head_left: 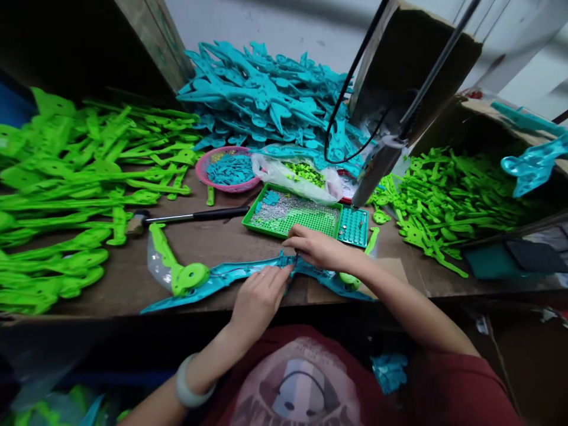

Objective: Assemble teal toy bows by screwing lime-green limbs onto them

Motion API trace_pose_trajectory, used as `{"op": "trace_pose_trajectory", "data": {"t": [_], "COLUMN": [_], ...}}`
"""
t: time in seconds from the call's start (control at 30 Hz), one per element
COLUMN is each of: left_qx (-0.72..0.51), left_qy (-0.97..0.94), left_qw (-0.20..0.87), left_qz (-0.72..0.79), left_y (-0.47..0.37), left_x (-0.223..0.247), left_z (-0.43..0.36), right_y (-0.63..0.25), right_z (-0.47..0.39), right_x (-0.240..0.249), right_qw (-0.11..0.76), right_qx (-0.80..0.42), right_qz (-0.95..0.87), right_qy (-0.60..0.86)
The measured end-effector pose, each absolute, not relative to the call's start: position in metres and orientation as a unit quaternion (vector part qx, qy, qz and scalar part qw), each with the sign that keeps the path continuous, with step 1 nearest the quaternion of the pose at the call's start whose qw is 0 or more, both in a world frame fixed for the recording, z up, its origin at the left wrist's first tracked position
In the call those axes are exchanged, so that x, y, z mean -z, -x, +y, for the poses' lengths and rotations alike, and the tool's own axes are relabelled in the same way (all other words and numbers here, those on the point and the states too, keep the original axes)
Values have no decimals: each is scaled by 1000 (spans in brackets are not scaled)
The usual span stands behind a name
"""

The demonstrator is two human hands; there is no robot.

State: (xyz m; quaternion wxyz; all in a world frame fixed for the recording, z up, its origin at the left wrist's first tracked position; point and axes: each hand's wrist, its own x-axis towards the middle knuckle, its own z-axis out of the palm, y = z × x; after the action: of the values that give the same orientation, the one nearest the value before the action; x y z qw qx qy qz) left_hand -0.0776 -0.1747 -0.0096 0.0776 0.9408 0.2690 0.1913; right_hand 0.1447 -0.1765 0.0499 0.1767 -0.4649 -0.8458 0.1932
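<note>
A blue plastic toy bow shell point(235, 271) lies across the table edge before me, its long arms spread to both sides. A green limb piece point(190, 278) with a round end sits on its left arm, and another green limb piece point(349, 280) on its right. My left hand point(261, 293) grips the shell near its middle, fingers together. Closed in a pinch, my right hand point(317, 247) is at the shell's centre; anything between its fingertips is too small to make out. Thin dark wire seems to run along the shell.
Beyond my hands are a green tray point(310, 222) of small metal parts, a teal pegged tray point(355, 228), a pink basket point(235, 184) and a hammer point(195, 216). Green parts point(89, 171) heap left, more green parts point(457, 195) right, blue shells point(266, 94) behind. A metal tool point(377, 171) hangs overhead.
</note>
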Motion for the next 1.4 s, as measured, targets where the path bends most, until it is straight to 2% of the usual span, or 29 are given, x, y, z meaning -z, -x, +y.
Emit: {"op": "trace_pose_trajectory", "data": {"t": [0.13,0.23,0.4,0.53,0.8,1.03,1.23,1.3,1.4], "left_qx": [-148,-121,-95,-91,-158,-257,-279,-280,-284], "left_qy": [-958,-965,-971,-971,-963,-938,-925,-922,-918], "left_qw": [52,44,52,55,62,42,44,53,67], "left_qz": [240,229,215,214,210,227,253,261,270], "left_y": [68,63,60,58,67,74,69,68,69], "left_x": [10,7,3,4,19,27,21,19,17], "left_z": [-169,-165,-163,-160,-163,-170,-178,-179,-179], "right_y": [-135,-134,-143,-147,-145,-136,-133,-136,-143], "right_z": [-180,-183,-184,-180,-180,-180,-180,-178,-177], "right_x": [-53,-56,-68,-74,-61,-57,-49,-50,-56], "right_qw": [76,40,159,191,133,51,-9,19,111], "right_qx": [-110,-117,-273,-316,-225,-58,-26,-57,-155], "right_qz": [-843,-823,-815,-808,-831,-879,-849,-851,-857], "right_qy": [521,554,485,459,490,470,527,521,478]}}
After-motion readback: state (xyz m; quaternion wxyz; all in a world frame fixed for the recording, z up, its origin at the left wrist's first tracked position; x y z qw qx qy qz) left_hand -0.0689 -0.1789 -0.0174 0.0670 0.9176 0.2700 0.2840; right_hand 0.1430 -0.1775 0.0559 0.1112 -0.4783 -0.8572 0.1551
